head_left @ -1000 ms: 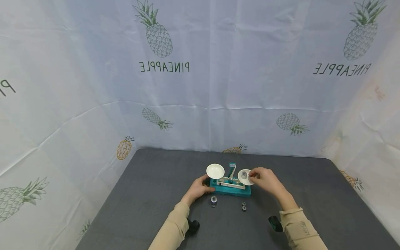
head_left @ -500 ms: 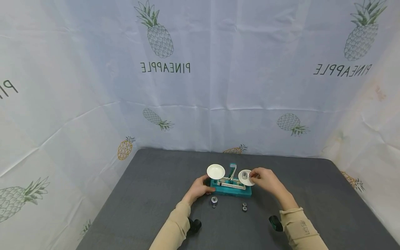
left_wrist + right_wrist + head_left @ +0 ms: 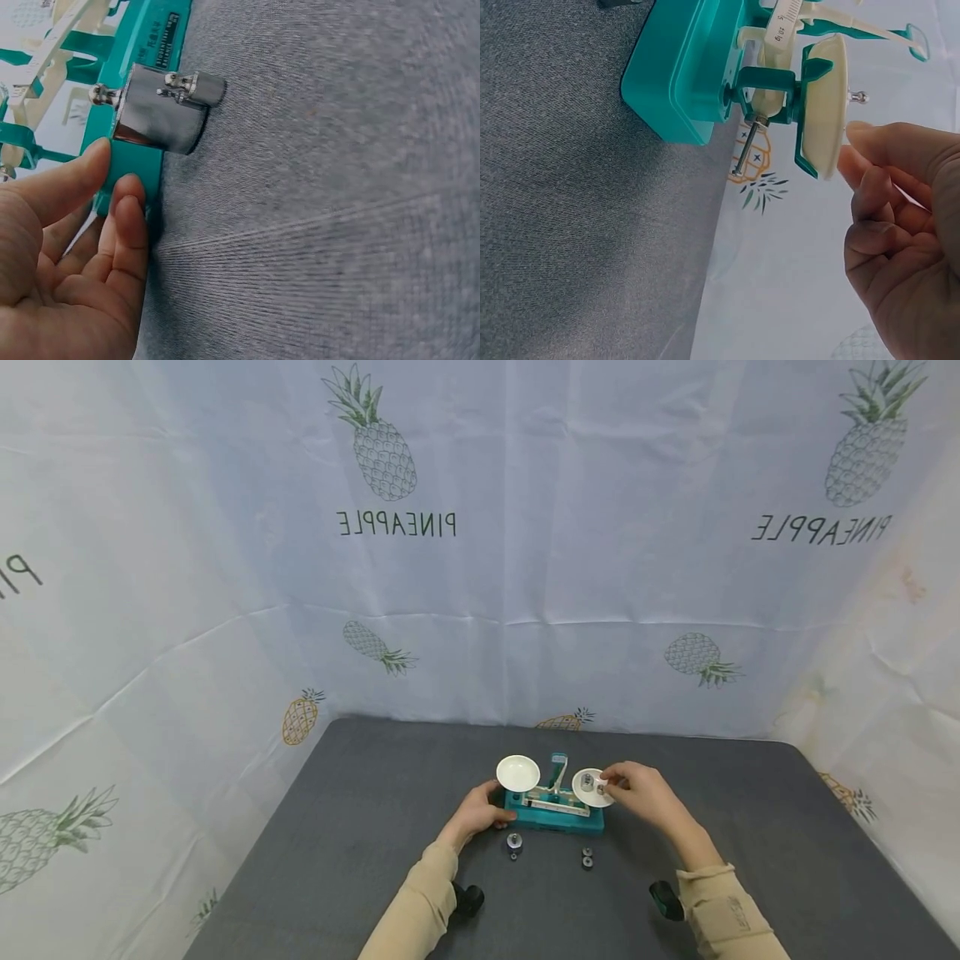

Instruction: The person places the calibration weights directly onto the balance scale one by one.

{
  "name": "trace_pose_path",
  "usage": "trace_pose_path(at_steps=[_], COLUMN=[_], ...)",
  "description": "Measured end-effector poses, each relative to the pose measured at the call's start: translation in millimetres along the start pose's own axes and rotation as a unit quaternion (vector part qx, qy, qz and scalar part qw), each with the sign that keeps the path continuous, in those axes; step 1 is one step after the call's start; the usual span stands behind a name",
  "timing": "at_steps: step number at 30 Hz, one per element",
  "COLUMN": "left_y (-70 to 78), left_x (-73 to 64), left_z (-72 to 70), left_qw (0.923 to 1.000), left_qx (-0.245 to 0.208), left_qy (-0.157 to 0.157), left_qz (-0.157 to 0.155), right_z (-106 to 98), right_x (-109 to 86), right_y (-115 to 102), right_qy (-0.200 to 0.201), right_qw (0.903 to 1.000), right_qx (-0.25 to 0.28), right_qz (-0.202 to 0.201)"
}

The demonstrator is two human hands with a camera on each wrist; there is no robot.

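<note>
A teal balance scale with two white pans stands on the dark table. My left hand grips the left end of its base, thumb at the front corner. The left pan holds nothing. On the right pan stands a metal weight, its knob showing above the rim in the right wrist view. A smaller weight is on the same pan, at the fingertips of my right hand, which pinches its top. In the right wrist view the rim and fingers hide that small weight.
A large cylindrical weight and a small weight stand before the base, near my left hand. Two more small weights stand in front of the scale's right half. A pineapple-print cloth hangs behind the table.
The small weight has come down slightly on the right pan and shows more clearly below my fingertips. My right hand and sleeve have shifted a little right. My left hand keeps its place.
</note>
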State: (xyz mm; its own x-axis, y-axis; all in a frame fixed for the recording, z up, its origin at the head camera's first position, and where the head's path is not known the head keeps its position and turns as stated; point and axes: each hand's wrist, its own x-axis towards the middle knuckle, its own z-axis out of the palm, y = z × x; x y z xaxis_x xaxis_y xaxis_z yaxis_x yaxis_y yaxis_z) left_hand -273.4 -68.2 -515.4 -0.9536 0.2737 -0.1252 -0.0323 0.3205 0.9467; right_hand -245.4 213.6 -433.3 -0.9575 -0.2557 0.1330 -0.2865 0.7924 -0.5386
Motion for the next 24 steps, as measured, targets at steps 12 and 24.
trace_pose_path(at_steps=[12, 24], left_y=[-2.7, 0.2], left_x=[1.8, 0.6], left_z=[-0.6, -1.2], left_qw=[0.9999, 0.9999], left_qx=[0.008, 0.005], left_qy=[-0.011, -0.015], left_qz=[-0.001, -0.004], right_z=[-1, 24], right_x=[-24.9, -39.8], right_y=[4, 15], right_qy=[0.045, -0.018], right_qw=[0.9971, 0.9940], right_qx=[0.045, 0.099], right_qz=[-0.041, -0.043])
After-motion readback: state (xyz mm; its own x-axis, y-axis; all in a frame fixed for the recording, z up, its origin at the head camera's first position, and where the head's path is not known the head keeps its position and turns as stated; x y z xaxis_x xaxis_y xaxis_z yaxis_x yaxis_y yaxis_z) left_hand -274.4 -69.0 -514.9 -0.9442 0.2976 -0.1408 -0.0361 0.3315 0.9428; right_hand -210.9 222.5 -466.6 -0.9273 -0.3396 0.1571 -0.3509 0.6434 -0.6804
